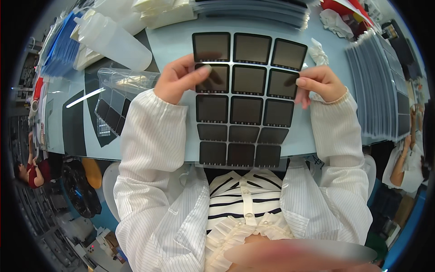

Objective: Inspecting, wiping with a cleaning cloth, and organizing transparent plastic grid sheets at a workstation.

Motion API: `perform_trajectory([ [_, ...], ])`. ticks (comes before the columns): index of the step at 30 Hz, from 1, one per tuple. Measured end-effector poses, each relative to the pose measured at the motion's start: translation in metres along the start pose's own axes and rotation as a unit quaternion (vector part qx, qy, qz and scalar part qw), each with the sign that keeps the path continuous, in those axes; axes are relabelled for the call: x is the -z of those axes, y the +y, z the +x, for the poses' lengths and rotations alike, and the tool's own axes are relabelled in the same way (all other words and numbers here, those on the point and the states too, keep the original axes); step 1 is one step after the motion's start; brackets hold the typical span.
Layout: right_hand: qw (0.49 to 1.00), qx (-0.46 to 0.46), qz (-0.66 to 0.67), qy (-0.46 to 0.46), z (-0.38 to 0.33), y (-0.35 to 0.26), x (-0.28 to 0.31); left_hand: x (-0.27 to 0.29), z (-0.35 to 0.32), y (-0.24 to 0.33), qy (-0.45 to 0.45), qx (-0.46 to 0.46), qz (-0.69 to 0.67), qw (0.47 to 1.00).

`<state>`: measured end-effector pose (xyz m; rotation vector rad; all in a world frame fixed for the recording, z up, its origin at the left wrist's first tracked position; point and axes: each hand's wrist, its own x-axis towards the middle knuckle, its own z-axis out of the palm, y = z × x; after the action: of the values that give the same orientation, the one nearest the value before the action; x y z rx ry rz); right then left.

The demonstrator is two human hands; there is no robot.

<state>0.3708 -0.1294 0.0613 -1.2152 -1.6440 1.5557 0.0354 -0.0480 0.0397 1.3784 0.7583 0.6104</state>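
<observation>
A clear sheet with a grid of dark, black-rimmed rectangles (pixel 248 79) is held up in front of me, its lower part bent toward my chest. My left hand (pixel 177 80) pinches its left edge, thumb on the front and fingers behind, showing dimly through the dark panels. On the opposite side my right hand (pixel 324 83) grips the right edge between thumb and fingers at about the same height. Left of my left hand lies a clear plastic bag (pixel 129 81) over a smaller sheet of dark rectangles (pixel 112 109).
A translucent squeeze bottle (pixel 111 43) lies at the far left near blue-edged sheets (pixel 61 43). Stacked sheets stand at the back (pixel 258 13) and right (pixel 376 86). Crumpled white tissue (pixel 319 52) sits beyond my right hand. Other people work at both sides.
</observation>
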Motion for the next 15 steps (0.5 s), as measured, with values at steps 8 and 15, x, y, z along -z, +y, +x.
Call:
perform_trajectory([
  [8, 0.993, -0.075, 0.069, -0.062, -0.012, -0.005, 0.004, -0.006, -0.016, 0.015, 0.067, -0.091, 0.034, 0.993],
  [15, 0.986, -0.018, 0.072, -0.147, -0.015, 0.000, 0.015, -0.013, -0.020, 0.024, 0.026, -0.120, 0.083, 0.989],
])
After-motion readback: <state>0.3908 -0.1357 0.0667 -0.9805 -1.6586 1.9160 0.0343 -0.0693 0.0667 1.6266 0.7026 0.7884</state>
